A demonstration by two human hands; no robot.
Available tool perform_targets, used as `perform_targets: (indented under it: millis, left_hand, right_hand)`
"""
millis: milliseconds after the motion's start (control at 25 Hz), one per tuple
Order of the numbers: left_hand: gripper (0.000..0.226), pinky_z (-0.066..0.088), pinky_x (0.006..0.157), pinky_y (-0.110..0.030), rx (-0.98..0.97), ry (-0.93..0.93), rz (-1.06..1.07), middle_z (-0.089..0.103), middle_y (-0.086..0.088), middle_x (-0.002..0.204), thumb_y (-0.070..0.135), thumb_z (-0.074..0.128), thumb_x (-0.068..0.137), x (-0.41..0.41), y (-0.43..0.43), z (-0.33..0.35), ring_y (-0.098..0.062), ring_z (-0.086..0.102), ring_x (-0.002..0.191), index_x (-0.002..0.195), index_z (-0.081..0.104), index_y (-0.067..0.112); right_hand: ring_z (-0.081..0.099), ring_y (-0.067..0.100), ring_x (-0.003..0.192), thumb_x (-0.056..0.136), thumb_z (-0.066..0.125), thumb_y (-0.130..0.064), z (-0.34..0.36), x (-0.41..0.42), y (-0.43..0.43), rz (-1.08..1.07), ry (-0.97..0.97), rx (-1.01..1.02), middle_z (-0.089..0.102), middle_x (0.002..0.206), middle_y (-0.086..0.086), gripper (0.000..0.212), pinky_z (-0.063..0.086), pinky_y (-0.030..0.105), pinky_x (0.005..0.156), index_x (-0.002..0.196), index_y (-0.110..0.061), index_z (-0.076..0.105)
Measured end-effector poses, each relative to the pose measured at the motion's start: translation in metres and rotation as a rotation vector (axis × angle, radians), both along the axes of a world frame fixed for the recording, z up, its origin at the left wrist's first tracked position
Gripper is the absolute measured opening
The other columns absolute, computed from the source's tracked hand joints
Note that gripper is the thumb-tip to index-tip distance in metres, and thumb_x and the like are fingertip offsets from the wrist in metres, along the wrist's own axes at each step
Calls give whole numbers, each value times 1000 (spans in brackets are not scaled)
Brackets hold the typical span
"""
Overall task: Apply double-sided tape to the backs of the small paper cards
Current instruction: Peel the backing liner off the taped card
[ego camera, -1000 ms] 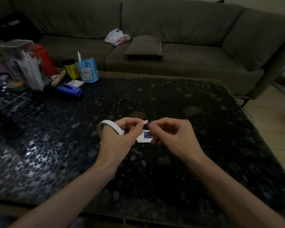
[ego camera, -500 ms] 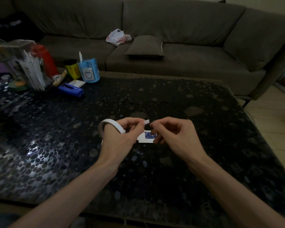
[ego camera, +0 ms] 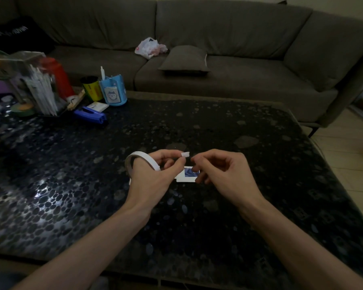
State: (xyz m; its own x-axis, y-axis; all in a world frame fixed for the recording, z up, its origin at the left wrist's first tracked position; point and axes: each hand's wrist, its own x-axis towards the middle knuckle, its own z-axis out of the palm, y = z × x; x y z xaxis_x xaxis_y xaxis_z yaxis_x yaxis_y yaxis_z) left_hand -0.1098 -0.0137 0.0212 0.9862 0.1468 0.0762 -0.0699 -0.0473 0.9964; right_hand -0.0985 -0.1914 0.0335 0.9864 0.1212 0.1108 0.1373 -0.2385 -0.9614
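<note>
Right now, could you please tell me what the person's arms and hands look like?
The left forearm and right forearm are bare to the frame's lower edge; no sleeves show. The left hand and right hand are ungloved, with no ring, watch or bracelet visible.

dark pebble-patterned table (ego camera: 239, 126) bears blue stapler (ego camera: 90, 115), pen cup (ego camera: 113, 92).

Both bare arms reach in over the near edge of the worktop (ego camera: 218, 126), and the hands meet above its middle. The left hand (ego camera: 151, 176) has its fingers through a roll of tape (ego camera: 144, 156). Its thumb and first finger pinch the loose end. The right hand (ego camera: 224, 172) is curled, with its top fingertips right beside that end. Its lower fingers hold a card (ego camera: 186, 179).
</note>
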Motion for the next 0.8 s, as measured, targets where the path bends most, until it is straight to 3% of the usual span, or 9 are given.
perform_targets:
  millis: [200, 320, 400, 520, 640, 800]
  left_hand:
    - [11, 49, 58, -12, 12, 0, -14, 70, -23, 88, 15, 79, 90, 1, 1, -1, -10, 62, 68, 95, 83, 23]
    - [5, 47, 56, -11, -9, 17, -5, 74, -4, 78, 23, 80, 89, 0, 0, 1, -1, 64, 68, 92, 83, 25]
    - [5, 51, 59, -13, -12, 19, -5, 77, -2, 83, 24, 80, 89, 0, 0, 0, -7, 68, 71, 93, 83, 23]
    - [8, 57, 68, -18, -7, 21, -13, 77, -14, 93, 17, 79, 90, 0, 1, -1, -28, 72, 85, 96, 82, 20]
    - [12, 55, 65, -15, 16, 5, -39, 75, -15, 86, 13, 78, 89, 0, 1, 0, -21, 69, 73, 97, 82, 22]
    - [9, 60, 77, -25, -3, 9, -37, 75, -18, 93, 18, 81, 89, 1, 0, -1, -30, 72, 88, 96, 83, 23]
  right_hand:
    - [75, 6, 74, 97, 69, -26, 0, 1, 0, 1, 15, -6, 77, 84, -14, 9, 53, 10, 63, 94, -28, 77]
    - [75, 5, 75, 97, 69, -26, 0, 1, 0, 1, 21, -8, 76, 84, -16, 9, 52, 9, 64, 93, -28, 77]
    - [75, 4, 75, 98, 69, -25, 0, 0, 0, 2, 24, -5, 76, 84, -16, 9, 52, 8, 64, 94, -28, 77]
    - [75, 5, 75, 98, 69, -24, 0, 0, 0, 7, 23, 6, 76, 84, -14, 10, 53, 10, 63, 94, -27, 77]
    - [75, 6, 73, 98, 69, -23, 1, 0, 0, 7, 16, 1, 77, 84, -13, 10, 53, 10, 62, 93, -26, 77]
    - [75, 7, 73, 97, 70, -26, 0, 0, 0, 3, 18, 0, 77, 84, -12, 9, 54, 11, 62, 93, -28, 78]
